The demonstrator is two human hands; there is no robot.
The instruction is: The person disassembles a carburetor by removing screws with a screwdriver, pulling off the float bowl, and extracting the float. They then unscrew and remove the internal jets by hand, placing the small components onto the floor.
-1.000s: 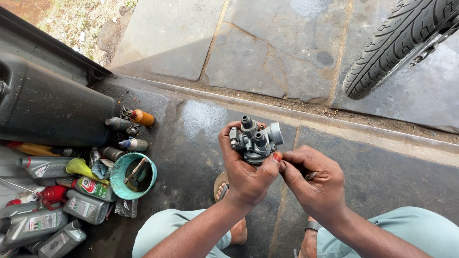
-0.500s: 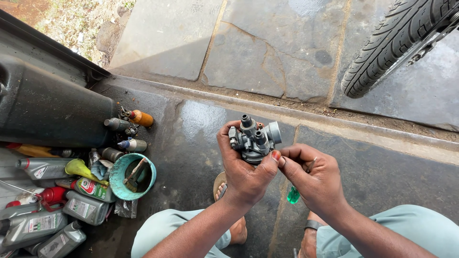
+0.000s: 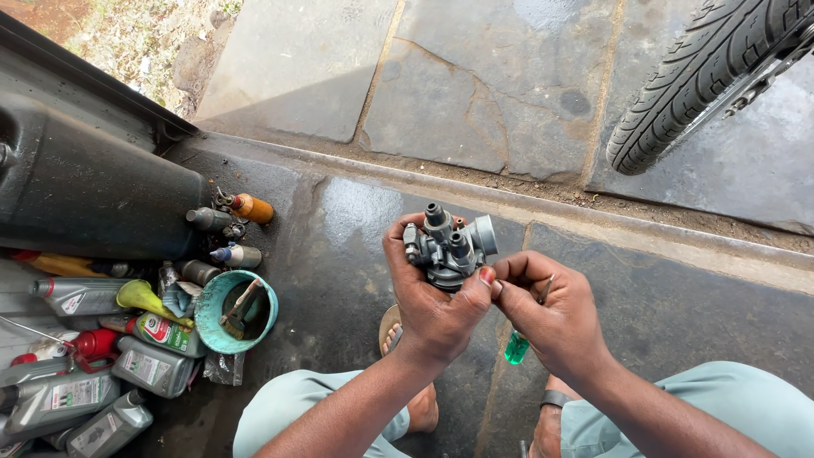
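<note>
My left hand (image 3: pixel 432 297) grips a small grey metal carburettor (image 3: pixel 449 242) from below, holding it upright over the dark stone floor. My right hand (image 3: pixel 551 309) is closed beside it, its fingertips meeting the left thumb at the carburettor's lower right edge. A screwdriver with a green translucent handle (image 3: pixel 516 347) hangs down from my right palm, and a thin metal shaft shows between its fingers. My knees in light green trousers (image 3: pixel 292 407) and sandalled feet sit below.
At the left lie several grey oil bottles (image 3: pixel 148 365), a teal bowl with a brush (image 3: pixel 235 312), a yellow funnel (image 3: pixel 140 297), an orange-capped bottle (image 3: pixel 250 208) and a black tank (image 3: pixel 85 187). A motorcycle tyre (image 3: pixel 695 80) stands at the upper right on paving slabs.
My right hand has turned slightly beside the carburettor, and the green screwdriver handle has come into view below it. My left hand holds the carburettor in the same place.
</note>
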